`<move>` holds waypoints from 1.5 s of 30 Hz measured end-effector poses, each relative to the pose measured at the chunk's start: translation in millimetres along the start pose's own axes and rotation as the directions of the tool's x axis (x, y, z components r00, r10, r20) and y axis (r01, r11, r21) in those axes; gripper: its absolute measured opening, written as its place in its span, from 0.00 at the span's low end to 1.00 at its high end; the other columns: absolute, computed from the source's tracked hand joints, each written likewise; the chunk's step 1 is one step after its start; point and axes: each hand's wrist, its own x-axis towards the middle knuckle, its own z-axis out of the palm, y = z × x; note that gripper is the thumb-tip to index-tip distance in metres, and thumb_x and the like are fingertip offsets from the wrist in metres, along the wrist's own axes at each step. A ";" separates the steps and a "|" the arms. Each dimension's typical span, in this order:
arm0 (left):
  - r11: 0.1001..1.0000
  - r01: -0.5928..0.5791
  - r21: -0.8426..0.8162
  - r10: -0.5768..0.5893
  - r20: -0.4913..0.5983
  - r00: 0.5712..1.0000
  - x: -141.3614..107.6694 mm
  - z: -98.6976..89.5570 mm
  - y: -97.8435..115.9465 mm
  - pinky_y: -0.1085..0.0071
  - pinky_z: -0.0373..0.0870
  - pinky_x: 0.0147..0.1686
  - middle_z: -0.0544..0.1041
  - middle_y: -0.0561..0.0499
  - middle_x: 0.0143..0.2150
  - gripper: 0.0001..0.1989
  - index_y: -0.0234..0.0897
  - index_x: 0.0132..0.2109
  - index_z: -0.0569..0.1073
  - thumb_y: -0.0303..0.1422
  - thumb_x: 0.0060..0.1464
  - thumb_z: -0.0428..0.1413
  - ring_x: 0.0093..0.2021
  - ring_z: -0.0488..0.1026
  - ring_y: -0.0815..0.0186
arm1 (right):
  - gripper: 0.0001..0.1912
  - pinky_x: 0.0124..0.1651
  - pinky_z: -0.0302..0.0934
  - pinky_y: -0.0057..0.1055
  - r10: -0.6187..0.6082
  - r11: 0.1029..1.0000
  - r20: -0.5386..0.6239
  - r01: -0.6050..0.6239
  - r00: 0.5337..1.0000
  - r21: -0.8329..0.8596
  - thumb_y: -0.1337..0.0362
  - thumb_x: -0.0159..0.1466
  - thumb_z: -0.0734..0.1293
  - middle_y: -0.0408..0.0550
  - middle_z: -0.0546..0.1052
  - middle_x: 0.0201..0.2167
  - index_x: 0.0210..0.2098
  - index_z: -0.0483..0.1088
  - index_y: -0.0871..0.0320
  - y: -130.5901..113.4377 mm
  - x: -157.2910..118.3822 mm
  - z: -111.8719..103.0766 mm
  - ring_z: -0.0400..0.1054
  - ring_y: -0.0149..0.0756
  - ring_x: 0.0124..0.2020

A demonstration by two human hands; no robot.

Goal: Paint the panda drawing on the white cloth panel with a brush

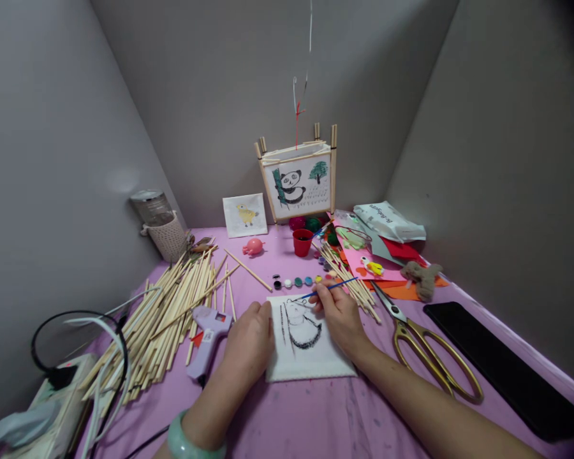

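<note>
A small white canvas (310,364) lies flat on the table before me, bearing black strokes that form part of a panda and upright lines beside it. Between its thumb and fingers my right hand (338,313) grips a thin blue paintbrush (332,286), the tip touching the upper part of the drawing. My left hand (249,338) is closed at the canvas's left edge; its fingertips are partly hidden. Small paint pots (298,282) stand in a row just beyond the canvas. Farther back is a red cup (302,243) of dark liquid with another brush in it.
Many wooden sticks (172,319) and a lilac glue gun (209,338) lie on the left, near a power strip (52,395) with cables. Gold-handled scissors (425,350) and a black phone-like slab (497,370) lie right. A lantern frame (298,182) with a panda picture hangs behind.
</note>
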 end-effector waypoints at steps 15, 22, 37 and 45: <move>1.000 0.011 -0.001 -0.011 0.017 1.000 1.1 -0.1 0.4 0.68 0.62 0.35 0.72 0.48 0.38 0.11 0.37 0.44 0.69 0.30 0.63 0.43 0.38 0.72 0.63 | 0.21 0.26 0.62 0.29 -0.017 0.999 -0.064 0.015 0.998 -0.028 0.46 0.64 0.60 0.45 0.74 0.24 0.35 0.69 0.58 2.0 -0.1 0.6 0.66 0.33 0.22; 1.000 0.015 -0.003 -0.015 0.026 1.000 1.2 -1.1 1.2 0.69 0.62 0.36 0.72 0.48 0.38 0.11 0.38 0.44 0.69 0.30 0.63 0.43 0.39 0.72 0.63 | 0.20 0.26 0.62 0.28 -0.031 0.999 -0.008 0.031 0.999 -0.028 0.47 0.65 0.60 0.44 0.74 0.24 0.35 0.69 0.58 -0.6 -0.3 0.6 0.66 0.32 0.22; 1.000 0.007 0.009 -0.008 0.017 1.000 1.2 -0.5 1.2 0.68 0.61 0.35 0.72 0.48 0.38 0.11 0.38 0.44 0.69 0.30 0.63 0.43 0.38 0.72 0.63 | 0.17 0.27 0.62 0.28 -0.034 0.999 0.006 0.034 0.999 -0.026 0.49 0.65 0.59 0.44 0.75 0.24 0.35 0.68 0.57 3.1 0.5 -1.3 0.67 0.33 0.23; 1.000 -0.005 0.007 0.005 0.004 1.000 0.3 -0.1 -0.1 0.68 0.60 0.33 0.71 0.49 0.37 0.10 0.38 0.43 0.69 0.29 0.62 0.43 0.37 0.71 0.62 | 0.17 0.28 0.62 0.29 -0.001 0.999 0.015 0.001 1.000 -0.044 0.50 0.65 0.58 0.45 0.75 0.25 0.36 0.67 0.56 2.3 0.5 -1.1 0.68 0.34 0.24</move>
